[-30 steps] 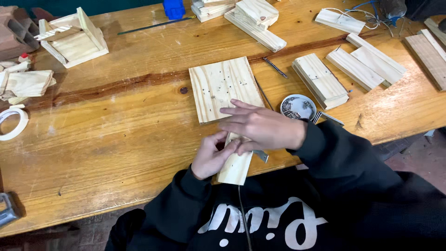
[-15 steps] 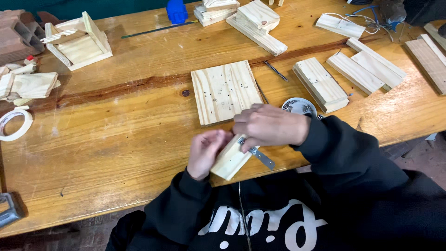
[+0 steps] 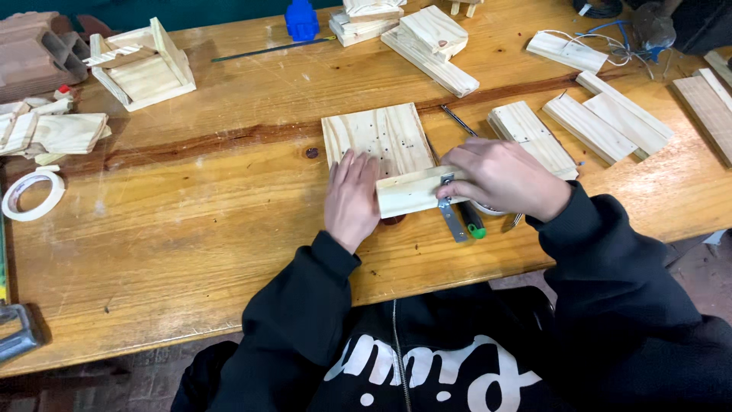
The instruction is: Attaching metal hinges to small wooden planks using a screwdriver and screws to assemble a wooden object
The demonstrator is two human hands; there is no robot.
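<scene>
Head view, looking down on a wooden worktop (image 3: 191, 229). Near the middle, a small pine block (image 3: 412, 191) lies against the near edge of a square pine board (image 3: 381, 137). Left hand (image 3: 352, 200) rests flat, fingers together, on the block's left end. Right hand (image 3: 503, 177) grips its right end, pinching a metal bracket (image 3: 451, 214) there. A white dish (image 3: 488, 208) sits mostly hidden under that hand — contents unseen. Tape roll (image 3: 32, 194) lies far left.

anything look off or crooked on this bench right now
Nothing looks broken or spilled. The small wood block lies slightly tilted across the near edge of the square pine board, with the left hand at one end and the right hand at the other, over a metal bracket.
</scene>
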